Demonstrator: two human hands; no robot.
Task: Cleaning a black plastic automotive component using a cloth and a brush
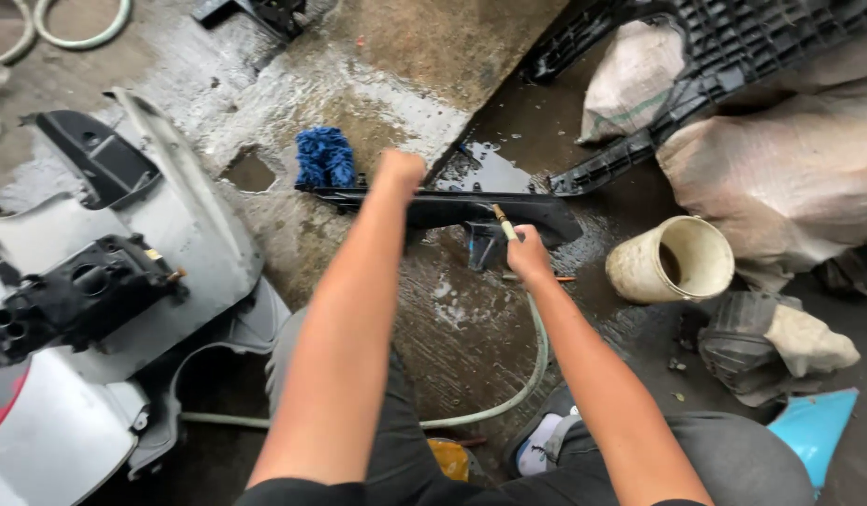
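The left hand grips the top edge of a long black plastic panel lying on the wet concrete floor beside a blue wash mitt, while the right hand holds a hose nozzle against it.

To my right a cream bucket lies tipped beside stuffed sacks; a grey scooter panel sits to my left.

Vehicle wash yard (wet concrete floor, detached body panels)
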